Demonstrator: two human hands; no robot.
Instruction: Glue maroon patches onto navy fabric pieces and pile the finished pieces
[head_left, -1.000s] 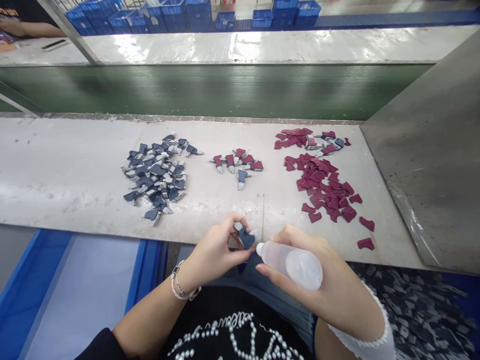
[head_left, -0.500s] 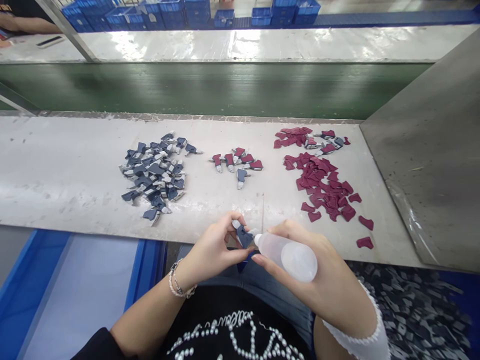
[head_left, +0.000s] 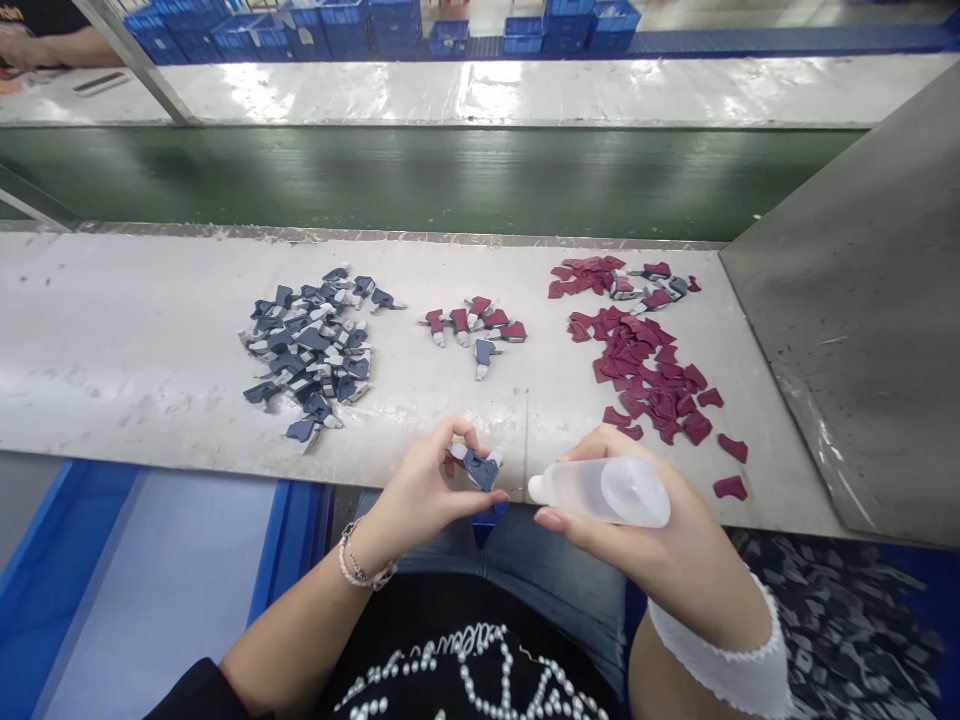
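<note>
Between thumb and fingers, my left hand (head_left: 429,478) grips a small dark blue and grey plastic part (head_left: 480,469) near the bench's front edge. My right hand (head_left: 637,540) is wrapped round a translucent squeeze bottle (head_left: 600,490), which lies nearly level. Its white tip (head_left: 537,488) points left, a short gap away from the part. Beyond my hands a lone blue-grey part (head_left: 484,356) rests below several parts with maroon faces (head_left: 480,318). A heap of blue-grey parts (head_left: 307,345) is on the left; loose maroon pieces (head_left: 652,370) spread on the right.
A metal panel (head_left: 862,300) bounds the bench (head_left: 135,340) on the right. Behind runs a green conveyor belt (head_left: 450,180), with blue crates (head_left: 450,37) farther back. Below are a blue-sided bin (head_left: 165,580) at left and many dark parts (head_left: 840,610) at right. A co-worker's arm (head_left: 60,48) shows top left.
My right hand has drawn the bottle to the right, away from the part. The part in my left hand has shifted slightly left and turned.
</note>
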